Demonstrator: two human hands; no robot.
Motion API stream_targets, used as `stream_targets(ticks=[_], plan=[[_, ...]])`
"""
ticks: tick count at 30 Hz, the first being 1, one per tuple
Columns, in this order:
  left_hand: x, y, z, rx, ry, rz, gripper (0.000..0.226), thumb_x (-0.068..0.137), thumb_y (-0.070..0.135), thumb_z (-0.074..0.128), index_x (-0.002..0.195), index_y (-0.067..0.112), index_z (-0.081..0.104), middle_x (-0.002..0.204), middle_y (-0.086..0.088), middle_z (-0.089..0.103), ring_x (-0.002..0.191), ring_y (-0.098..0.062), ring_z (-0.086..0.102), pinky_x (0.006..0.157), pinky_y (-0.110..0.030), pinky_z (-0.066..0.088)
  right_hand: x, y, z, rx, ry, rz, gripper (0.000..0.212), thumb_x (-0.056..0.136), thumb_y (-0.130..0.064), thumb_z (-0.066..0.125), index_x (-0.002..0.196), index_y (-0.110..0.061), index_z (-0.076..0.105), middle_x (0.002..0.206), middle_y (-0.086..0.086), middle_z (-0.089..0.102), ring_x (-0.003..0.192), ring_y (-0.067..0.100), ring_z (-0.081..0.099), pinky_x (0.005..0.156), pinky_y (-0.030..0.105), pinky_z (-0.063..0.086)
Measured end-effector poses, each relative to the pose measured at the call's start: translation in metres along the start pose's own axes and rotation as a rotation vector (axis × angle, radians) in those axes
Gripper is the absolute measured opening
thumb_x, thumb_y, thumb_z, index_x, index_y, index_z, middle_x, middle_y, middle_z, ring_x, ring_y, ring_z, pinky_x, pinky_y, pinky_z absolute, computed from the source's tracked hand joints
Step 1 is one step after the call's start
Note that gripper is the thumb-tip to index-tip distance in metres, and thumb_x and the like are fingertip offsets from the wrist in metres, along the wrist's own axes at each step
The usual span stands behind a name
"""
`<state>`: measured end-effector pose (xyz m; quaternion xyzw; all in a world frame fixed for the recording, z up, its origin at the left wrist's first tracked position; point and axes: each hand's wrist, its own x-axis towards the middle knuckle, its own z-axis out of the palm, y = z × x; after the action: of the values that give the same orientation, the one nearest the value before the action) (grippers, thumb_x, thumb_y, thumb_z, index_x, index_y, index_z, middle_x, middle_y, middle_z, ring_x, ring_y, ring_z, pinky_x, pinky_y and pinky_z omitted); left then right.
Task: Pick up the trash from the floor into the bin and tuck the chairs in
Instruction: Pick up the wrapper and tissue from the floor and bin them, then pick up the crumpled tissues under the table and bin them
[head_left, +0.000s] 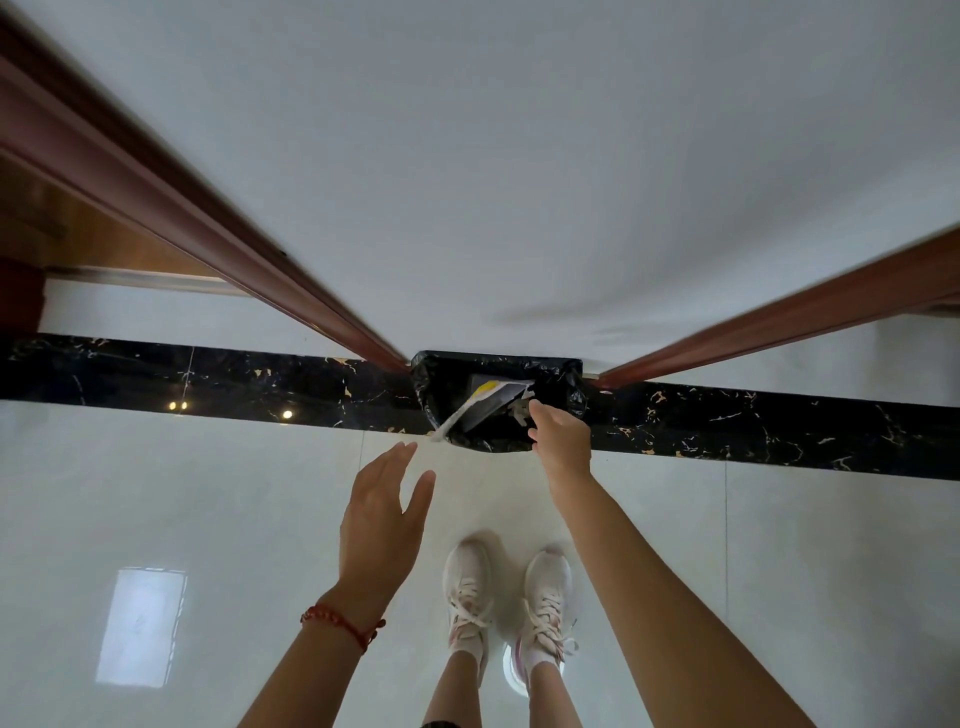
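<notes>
Head view: right hand (561, 441) grips trash (521, 410) over the bin (498, 402); left hand (382, 514) hangs spread, holding nothing.

Right hand (561, 441) fingertips hidden inside bin (566, 395)

A bin lined with a black plastic bag (498, 402) stands on the floor against a white wall (519, 156), between two reddish-brown wooden door frames (208, 223). Inside it lies a flat piece of white and yellow paper trash (480, 402), tilted, one end poking over the left rim. The right hand (561, 441) is at the bin's right rim; the left hand (382, 512) hovers in front of it, to the left. Two feet in pale laced sneakers (470, 592) stand on the glossy tiled floor (208, 493) before the bin.
</notes>
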<state>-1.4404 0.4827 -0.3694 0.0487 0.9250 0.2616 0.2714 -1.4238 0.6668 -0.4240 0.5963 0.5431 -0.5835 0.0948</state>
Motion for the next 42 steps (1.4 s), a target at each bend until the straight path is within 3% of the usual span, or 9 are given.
stream_targets(ticks=[2, 4, 9, 14, 23, 28, 31, 37, 42], plan=[[-0.002, 0.004, -0.003, 0.026, -0.002, 0.019, 0.045, 0.090, 0.034, 0.048, 0.132, 0.018, 0.045, 0.140, -0.005, 0.047, 0.129, -0.021, 0.041, 0.104, -0.036, 0.034, -0.017, 0.003, -0.011, -0.096, -0.018, -0.138, 0.042, 0.088, -0.026, 0.052, 0.122, -0.002, 0.054, 0.125, 0.014, 0.059, 0.116, 0.024, 0.054, 0.094, 0.026, 0.040], [-0.006, 0.010, -0.008, 0.062, -0.002, 0.055, 0.045, 0.090, 0.034, 0.048, 0.132, 0.018, 0.044, 0.140, -0.005, 0.047, 0.129, -0.021, 0.041, 0.103, -0.036, 0.035, -0.034, 0.007, -0.024, -0.209, -0.002, -0.288, 0.042, 0.089, -0.028, 0.052, 0.126, -0.008, 0.051, 0.131, 0.008, 0.055, 0.119, 0.019, 0.051, 0.090, 0.022, 0.037], [-0.020, 0.032, -0.023, 0.161, -0.015, 0.153, 0.047, 0.091, 0.034, 0.046, 0.134, 0.015, 0.042, 0.142, -0.006, 0.044, 0.133, -0.021, 0.036, 0.106, -0.036, 0.032, -0.077, 0.011, -0.060, -0.604, 0.041, -0.638, 0.045, 0.091, -0.030, 0.051, 0.131, -0.009, 0.046, 0.139, 0.008, 0.047, 0.131, 0.019, 0.039, 0.103, 0.032, 0.034], [-0.042, 0.060, -0.040, 0.253, -0.052, 0.245, 0.049, 0.092, 0.035, 0.043, 0.137, 0.015, 0.037, 0.146, -0.005, 0.039, 0.137, -0.021, 0.029, 0.111, -0.033, 0.024, -0.121, 0.003, -0.099, -0.864, 0.173, -0.850, 0.045, 0.085, -0.027, 0.062, 0.121, -0.001, 0.055, 0.125, 0.019, 0.058, 0.118, 0.033, 0.054, 0.095, 0.043, 0.046], [-0.076, 0.115, -0.053, 0.336, -0.123, 0.469, 0.050, 0.093, 0.036, 0.040, 0.139, 0.016, 0.034, 0.148, -0.005, 0.035, 0.139, -0.021, 0.025, 0.113, -0.033, 0.017, -0.181, 0.009, -0.147, -0.839, 0.306, -0.759, 0.050, 0.089, -0.034, 0.053, 0.130, -0.005, 0.048, 0.138, 0.014, 0.047, 0.129, 0.028, 0.043, 0.105, 0.039, 0.034], [-0.087, 0.136, -0.057, 0.428, -0.201, 0.672, 0.048, 0.093, 0.033, 0.045, 0.135, 0.010, 0.040, 0.144, -0.011, 0.040, 0.137, -0.027, 0.029, 0.113, -0.038, 0.020, -0.207, 0.028, -0.167, -0.755, 0.370, -0.601, 0.054, 0.093, -0.043, 0.039, 0.139, -0.014, 0.033, 0.150, 0.006, 0.031, 0.139, 0.020, 0.026, 0.112, 0.031, 0.018], [-0.091, 0.149, -0.060, 0.471, -0.216, 0.827, 0.046, 0.091, 0.031, 0.048, 0.131, 0.007, 0.046, 0.140, -0.013, 0.046, 0.134, -0.029, 0.035, 0.112, -0.039, 0.023, -0.228, 0.044, -0.174, -0.653, 0.440, -0.512, 0.055, 0.093, -0.045, 0.037, 0.140, -0.016, 0.032, 0.151, 0.005, 0.030, 0.139, 0.020, 0.024, 0.112, 0.032, 0.018], [-0.116, 0.174, -0.053, 0.614, -0.328, 1.009, 0.070, 0.088, 0.057, 0.015, 0.135, 0.011, 0.041, 0.144, -0.010, 0.041, 0.137, -0.027, 0.030, 0.114, -0.043, 0.025, -0.270, 0.094, -0.194, -0.497, 0.597, -0.301, 0.057, 0.091, -0.049, 0.038, 0.139, -0.018, 0.032, 0.151, 0.002, 0.030, 0.139, 0.018, 0.025, 0.111, 0.033, 0.021], [-0.165, 0.195, -0.018, 0.683, -0.441, 1.121, 0.050, 0.093, 0.037, 0.041, 0.137, 0.013, 0.037, 0.147, -0.008, 0.037, 0.139, -0.024, 0.025, 0.114, -0.044, 0.023, -0.307, 0.151, -0.219, -0.353, 0.715, -0.156, 0.057, 0.091, -0.049, 0.039, 0.138, -0.018, 0.035, 0.149, 0.002, 0.034, 0.137, 0.019, 0.029, 0.109, 0.032, 0.022]])
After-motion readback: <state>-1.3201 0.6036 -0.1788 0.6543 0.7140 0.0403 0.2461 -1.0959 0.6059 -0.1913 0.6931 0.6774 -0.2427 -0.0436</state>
